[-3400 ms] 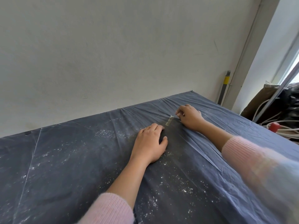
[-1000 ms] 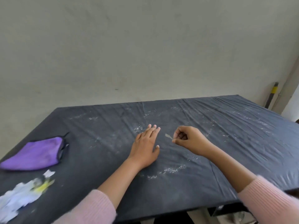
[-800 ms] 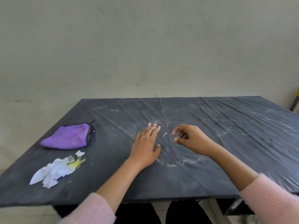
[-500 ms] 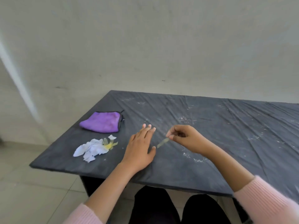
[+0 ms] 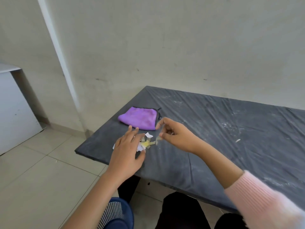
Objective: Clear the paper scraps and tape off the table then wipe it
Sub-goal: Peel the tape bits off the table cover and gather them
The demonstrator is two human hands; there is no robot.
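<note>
A dark plastic-covered table (image 5: 214, 146) fills the right half of the view. Near its left end lies a small pile of white paper scraps and yellowish tape (image 5: 146, 143). My left hand (image 5: 127, 152) lies flat over the pile's left part, fingers straight. My right hand (image 5: 175, 133) hovers just right of the pile and pinches a clear strip of tape (image 5: 157, 138) that hangs from its fingers. A folded purple cloth (image 5: 139, 118) rests on the table behind the pile. One small pale scrap (image 5: 237, 140) lies alone further right.
White dusty smears mark the table cover (image 5: 231, 124). A blue mesh basket (image 5: 115, 214) stands on the tiled floor below the table's near edge, beside my knees. A white cabinet (image 5: 14, 109) stands at the far left by the wall.
My view has swung left along the table. My right hand carried the tape strip to the scrap pile, and my left hand moved onto the pile.
</note>
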